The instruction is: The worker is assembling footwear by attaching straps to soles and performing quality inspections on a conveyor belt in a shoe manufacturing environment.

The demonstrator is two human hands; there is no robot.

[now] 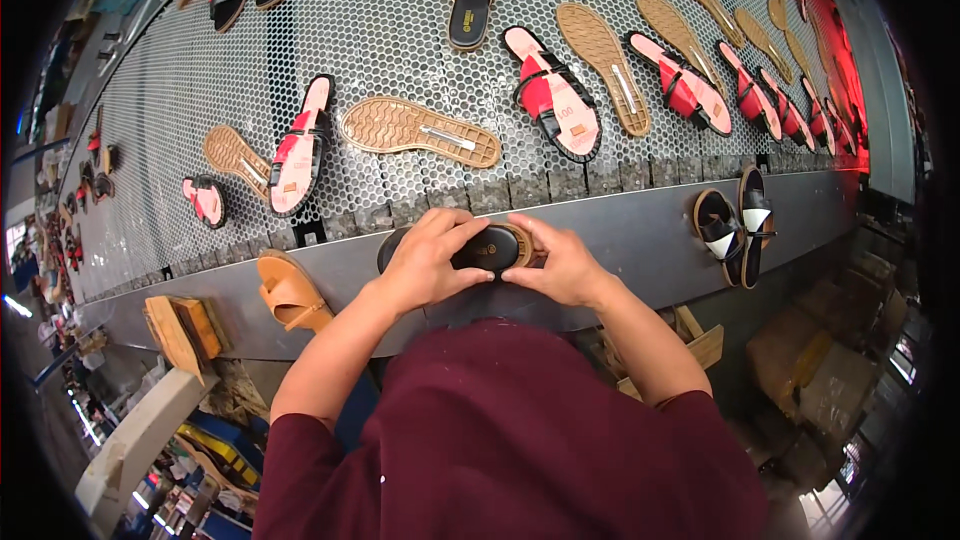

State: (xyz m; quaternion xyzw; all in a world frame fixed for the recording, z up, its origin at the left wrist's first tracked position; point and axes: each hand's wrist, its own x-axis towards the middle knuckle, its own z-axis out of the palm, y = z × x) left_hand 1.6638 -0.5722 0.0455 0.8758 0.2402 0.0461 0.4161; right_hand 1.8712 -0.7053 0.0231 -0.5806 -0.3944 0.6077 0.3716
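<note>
On the metal ledge in front of me lies a black sandal (488, 249), its toe to the left and its heel to the right. My left hand (425, 258) wraps over its middle and hides the strap area. My right hand (562, 262) grips the heel end between thumb and fingers. A tan outsole (524, 246) shows at the heel, under the black footbed; how closely the two fit cannot be seen. Both thumbs press along the near edge, close together.
Beyond the ledge (620, 235) runs a perforated mesh belt (420, 60) with pink-and-red sandals (300, 155), tan outsoles (420, 130) and black sandals (470, 10). A tan sandal (290, 290) rests left on the ledge, near wooden blocks (185, 328). Black-and-white sandals (735, 225) lie right.
</note>
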